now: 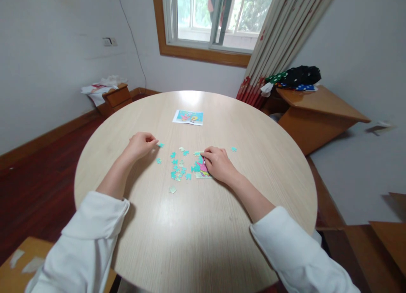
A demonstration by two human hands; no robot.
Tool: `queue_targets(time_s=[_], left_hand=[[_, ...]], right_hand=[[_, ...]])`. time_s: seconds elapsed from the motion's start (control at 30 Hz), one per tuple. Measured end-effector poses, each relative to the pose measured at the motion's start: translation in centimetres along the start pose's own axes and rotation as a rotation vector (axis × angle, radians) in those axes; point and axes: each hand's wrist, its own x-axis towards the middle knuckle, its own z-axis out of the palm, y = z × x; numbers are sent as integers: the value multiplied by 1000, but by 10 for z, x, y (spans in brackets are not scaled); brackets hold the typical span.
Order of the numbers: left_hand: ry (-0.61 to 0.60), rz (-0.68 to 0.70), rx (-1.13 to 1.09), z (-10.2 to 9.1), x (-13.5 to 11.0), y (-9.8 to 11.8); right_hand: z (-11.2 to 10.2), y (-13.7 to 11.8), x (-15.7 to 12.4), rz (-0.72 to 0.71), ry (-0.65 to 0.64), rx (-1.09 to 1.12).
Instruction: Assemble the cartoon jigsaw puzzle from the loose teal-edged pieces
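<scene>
Several small turquoise jigsaw pieces [178, 166] lie scattered in the middle of a round pale wooden table [196, 225]. My right hand [217, 162] rests curled on a partly joined patch of puzzle [201, 169] with pink and turquoise colours, its fingertips pinching a piece at the patch's top edge. My left hand [141, 143] lies to the left with fingers curled, its fingertips touching a single turquoise piece [160, 145]. One stray piece [234, 149] lies to the right of my right hand, and another [172, 190] nearer me.
A printed reference picture [188, 116] lies at the far side of the table. A wooden cabinet [314, 115] with dark clothes on top stands at the right by a curtain. A small wooden stand with papers [109, 92] sits at the left wall. Cardboard [19, 263] is at my lower left.
</scene>
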Motion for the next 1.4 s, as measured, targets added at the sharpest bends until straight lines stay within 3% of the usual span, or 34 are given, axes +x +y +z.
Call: queue_targets(time_s=[0.47,0.67,0.73,0.9,0.97,1.4], left_hand=[[-133,98,83,2,5,-11],[-162,119,14,-2,-1,-4],[-225,130,-27,-6,-4,0],[-527,153,-34,-17,-12,7],[-577,167,-15,-18,-12,6],[-608,171,-18,-15,-9,2]], right_hand=[[4,5,0,-30,18,-7],[4,5,0,-38,22,8],[3,5,0,-36,19,5],[3,5,0,-41,23,-3],[4,5,0,-44,26,-1],[1,3,0,-34,9,-5]])
